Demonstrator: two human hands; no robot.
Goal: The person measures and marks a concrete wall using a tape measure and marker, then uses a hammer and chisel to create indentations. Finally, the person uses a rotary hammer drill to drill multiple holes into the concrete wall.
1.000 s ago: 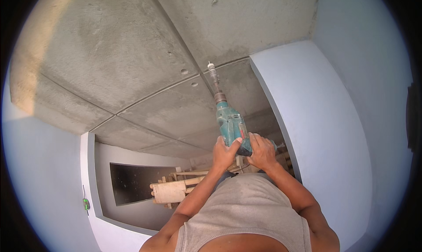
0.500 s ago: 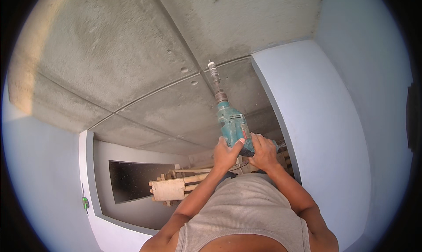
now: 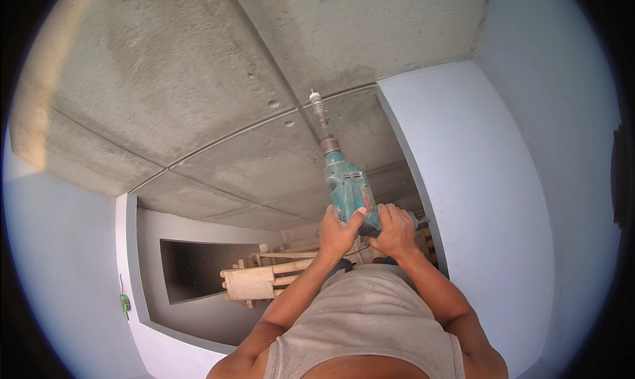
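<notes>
A dusty teal power drill [image 3: 345, 184] is held in front of my chest, its nose aimed up and away at the rough concrete slab [image 3: 192, 68]. My left hand [image 3: 340, 232] grips the left side of the drill's rear body, thumb laid along it. My right hand [image 3: 395, 230] is wrapped around the back end and handle on the right, fingers closed. From the chuck [image 3: 329, 144] runs a bit with a pale, coil-like sleeve [image 3: 319, 108] and a thin tip. That tip appears near a slab joint; whether it touches the concrete I cannot tell.
Pale blue walls flank me, and a thick pale beam [image 3: 469, 180] stands close at right. Bamboo poles and boards [image 3: 250, 283] lie beyond my left forearm, beside a dark wall opening [image 3: 192, 270]. A small green and black device [image 3: 125, 304] is at the left wall edge.
The whole view has shifted very slightly, so the drill and hands appear a little further left. My grip on the drill is the same.
</notes>
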